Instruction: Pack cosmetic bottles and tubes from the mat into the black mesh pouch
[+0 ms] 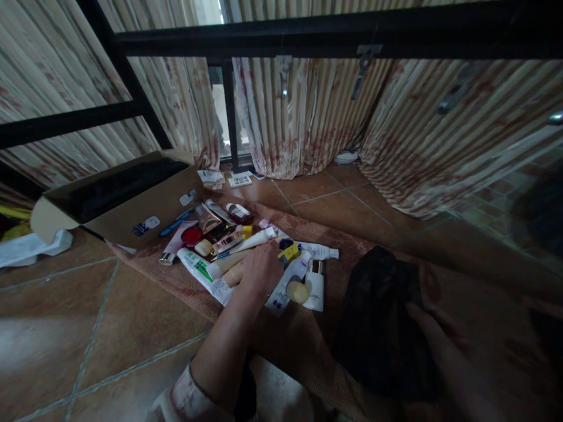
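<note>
your left hand sits in the middle of a heap of toiletries on the brown mat, fingers curled downward over the tubes, with the fingertips near a white tube and a small yellow-capped item. the fingers look loosely bent rather than clamped, but the back of the hand hides the grip, so you cannot tell whether anything is actually held. under the heel of that hand lie a pale beige tube and a white tube with green print. just right of the hand are a white bottle and a round yellowish piece, touching or nearly so. farther left in the heap sits a red round lid.

your right hand lies low on the right, fingers stretched fairly flat against a black bag, resting on its edge; the dim light makes any pinch hard to read.

behind the heap stands an open cardboard box, and striped curtains hang beyond.
</note>
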A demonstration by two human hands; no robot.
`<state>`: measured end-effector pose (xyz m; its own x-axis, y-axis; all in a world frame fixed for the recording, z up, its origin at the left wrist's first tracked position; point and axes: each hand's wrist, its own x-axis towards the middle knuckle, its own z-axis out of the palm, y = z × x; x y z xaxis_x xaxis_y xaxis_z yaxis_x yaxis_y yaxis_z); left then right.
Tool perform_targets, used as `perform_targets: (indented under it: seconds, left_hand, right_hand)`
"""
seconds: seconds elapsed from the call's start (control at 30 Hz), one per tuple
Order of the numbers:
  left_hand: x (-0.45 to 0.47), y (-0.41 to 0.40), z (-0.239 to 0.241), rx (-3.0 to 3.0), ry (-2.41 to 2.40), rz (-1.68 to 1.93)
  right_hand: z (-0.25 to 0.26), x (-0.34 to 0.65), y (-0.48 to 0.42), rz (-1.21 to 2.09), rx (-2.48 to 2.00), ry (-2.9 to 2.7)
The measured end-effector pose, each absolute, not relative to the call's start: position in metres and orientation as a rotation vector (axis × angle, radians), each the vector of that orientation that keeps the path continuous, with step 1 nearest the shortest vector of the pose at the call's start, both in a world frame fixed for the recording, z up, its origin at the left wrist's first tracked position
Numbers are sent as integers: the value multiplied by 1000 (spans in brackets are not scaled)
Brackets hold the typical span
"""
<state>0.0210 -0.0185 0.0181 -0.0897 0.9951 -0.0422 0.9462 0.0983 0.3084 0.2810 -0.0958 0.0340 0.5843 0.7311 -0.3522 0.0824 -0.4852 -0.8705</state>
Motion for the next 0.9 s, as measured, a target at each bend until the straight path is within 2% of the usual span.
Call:
perform_targets:
  seconds: [0.3,0.47,0.57,0.9]
  left_hand:
    - [15,-14,26,1886,2167,446]
    - [13,-9,26,1664,1777,973]
    - [16,-7,20,1463,1506,1164]
    - [48,-15,19,975,1198,1243]
  right_hand:
    - [32,284,-95,957,-1872,-629]
    - [27,286,-96,950,-1856,-645]
    - [24,288,-96,947,-1825,-637]
    - [20,287,-96,981,-1712,-671]
